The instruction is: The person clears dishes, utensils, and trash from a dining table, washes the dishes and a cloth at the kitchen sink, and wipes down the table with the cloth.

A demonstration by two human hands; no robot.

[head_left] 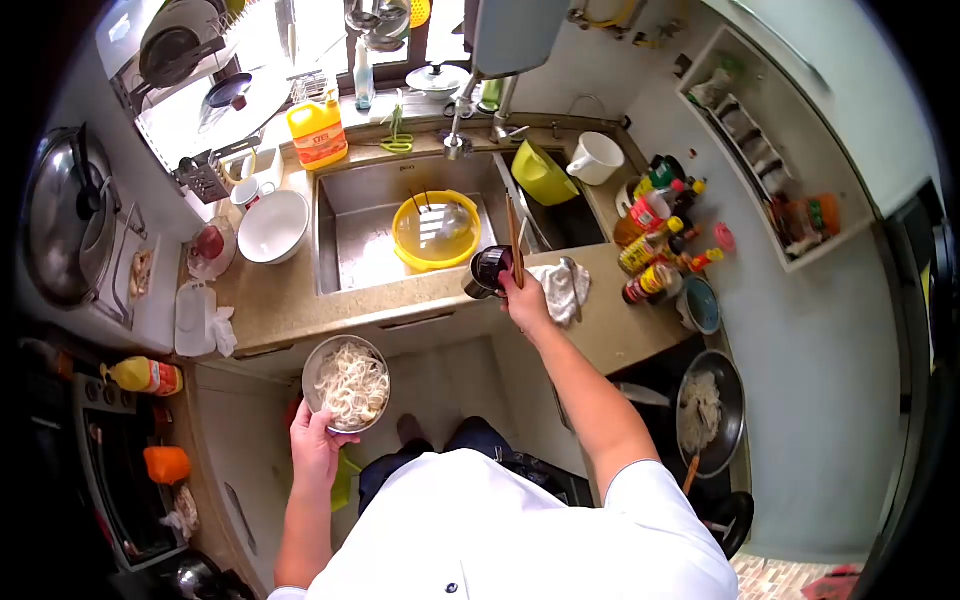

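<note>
My left hand (318, 445) holds a round metal bowl (311, 377) by its lower rim, and pale noodles (353, 387) fill it. My right hand (526, 303), over the counter's front edge by the sink, is closed round wooden chopsticks (516, 235) that point up. A dark cup (490, 270) with a metallic rim is right beside those fingers; whether they also grip it I cannot tell. Left of it, a yellow basin (437, 232) sits in the steel sink (350, 205). A white cloth (562, 288) lies on the counter to the right of my right hand.
Several sauce bottles (652, 250) crowd the right counter corner. A pan (738, 400) with pale food is on the stove at lower right. A white bowl (273, 227) and a yellow jug (318, 135) stand left of the sink. The tap (457, 145) hangs over it.
</note>
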